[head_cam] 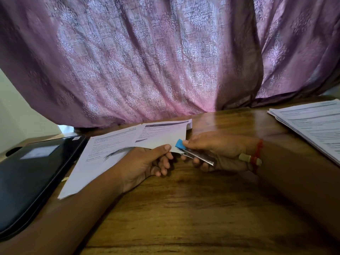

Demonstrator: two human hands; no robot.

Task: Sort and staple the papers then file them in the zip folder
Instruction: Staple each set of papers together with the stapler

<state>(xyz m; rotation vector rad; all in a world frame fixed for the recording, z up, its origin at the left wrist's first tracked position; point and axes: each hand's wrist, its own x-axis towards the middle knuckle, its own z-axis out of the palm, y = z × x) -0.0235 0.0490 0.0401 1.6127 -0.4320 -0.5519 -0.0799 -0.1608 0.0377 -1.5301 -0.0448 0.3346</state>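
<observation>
Your left hand [147,161] pinches the papers' [128,144] corner, your right hand [215,153] grips the stapler [193,151] on it; stapler's underside is hidden.

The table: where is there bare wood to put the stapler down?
The broadest bare table lies near the person, between the forearms. A smaller strip runs between the right hand and the far-right paper stack. The left is crowded: the black zip folder lies beside the papers pinched by the left hand.
</observation>
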